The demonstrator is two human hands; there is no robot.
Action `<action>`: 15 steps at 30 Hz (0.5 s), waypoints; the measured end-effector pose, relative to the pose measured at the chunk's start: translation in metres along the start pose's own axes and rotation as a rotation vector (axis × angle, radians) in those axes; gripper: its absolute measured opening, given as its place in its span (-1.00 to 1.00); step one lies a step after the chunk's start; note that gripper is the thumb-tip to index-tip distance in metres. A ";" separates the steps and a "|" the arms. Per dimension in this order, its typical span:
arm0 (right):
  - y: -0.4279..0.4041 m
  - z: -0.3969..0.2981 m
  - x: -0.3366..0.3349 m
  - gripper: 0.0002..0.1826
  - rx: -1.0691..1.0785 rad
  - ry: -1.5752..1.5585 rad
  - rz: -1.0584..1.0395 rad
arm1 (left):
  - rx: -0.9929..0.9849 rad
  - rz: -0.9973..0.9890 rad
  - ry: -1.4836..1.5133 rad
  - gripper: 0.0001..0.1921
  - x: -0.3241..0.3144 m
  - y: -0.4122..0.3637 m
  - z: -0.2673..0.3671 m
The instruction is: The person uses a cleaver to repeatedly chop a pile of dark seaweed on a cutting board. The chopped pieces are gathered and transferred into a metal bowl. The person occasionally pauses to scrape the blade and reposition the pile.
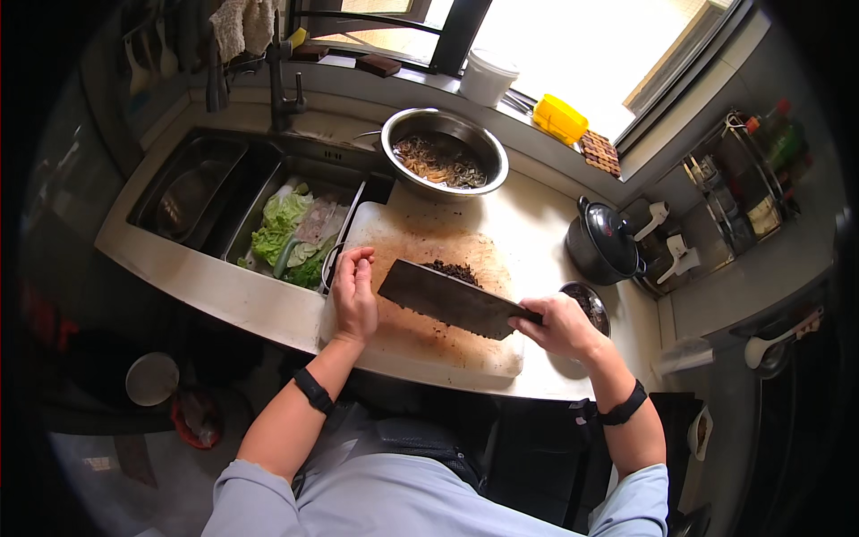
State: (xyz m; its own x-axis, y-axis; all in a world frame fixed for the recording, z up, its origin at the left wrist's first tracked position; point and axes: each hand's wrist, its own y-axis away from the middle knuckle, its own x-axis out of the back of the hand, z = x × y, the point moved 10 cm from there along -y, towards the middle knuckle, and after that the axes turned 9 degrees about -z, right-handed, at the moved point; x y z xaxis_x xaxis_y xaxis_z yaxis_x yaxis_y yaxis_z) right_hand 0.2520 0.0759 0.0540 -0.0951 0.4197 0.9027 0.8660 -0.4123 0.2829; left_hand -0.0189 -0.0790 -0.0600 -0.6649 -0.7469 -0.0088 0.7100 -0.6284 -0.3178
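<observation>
My right hand [558, 325] grips the handle of a cleaver [449, 300], whose broad dark blade stretches leftward over the cutting board [429, 356]. Behind the blade lies a heap of dark chopped food [456, 270], partly hidden by it; crumbs cling along the lower edge and dot the stained board. At the board's left edge is my left hand [356, 295], holding nothing, its fingers loosely curled and a little apart. It is close to the blade's left end without touching it. Just past my right hand, partly covered by it, sits a metal bowl [606, 315] with dark contents.
A steel basin [498, 176] of soaking dark and orange food stands behind the board. Leafy vegetables [282, 218] fill the right sink basin [245, 231]. At right is a lidded black pot [602, 243]. The windowsill holds a white tub [488, 78] and a yellow container [560, 119].
</observation>
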 end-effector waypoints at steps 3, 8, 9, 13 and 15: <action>-0.001 -0.006 -0.008 -0.72 -0.019 0.025 -0.043 | -0.003 0.004 0.043 -0.64 0.001 0.001 0.000; -0.009 0.006 -0.015 -0.66 -0.036 0.016 -0.008 | -0.012 -0.017 0.044 -0.61 -0.001 0.001 0.004; -0.010 0.011 -0.013 -0.66 -0.045 0.005 0.028 | -0.015 -0.021 0.046 -0.61 -0.001 0.001 0.004; -0.010 0.018 -0.008 -0.71 -0.066 -0.019 0.075 | -0.031 -0.025 0.075 -0.59 -0.002 0.001 0.000; -0.006 0.013 -0.010 -0.71 -0.062 -0.084 0.057 | -0.037 -0.024 0.102 -0.58 -0.002 0.001 0.000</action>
State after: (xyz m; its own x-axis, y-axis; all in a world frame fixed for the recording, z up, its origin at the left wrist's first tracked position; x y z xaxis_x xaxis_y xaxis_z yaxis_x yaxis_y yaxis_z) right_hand 0.2546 0.0849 0.0395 -0.0032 0.4591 0.8884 0.8363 -0.4858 0.2541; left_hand -0.0172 -0.0782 -0.0606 -0.7029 -0.7047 -0.0965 0.6860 -0.6358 -0.3539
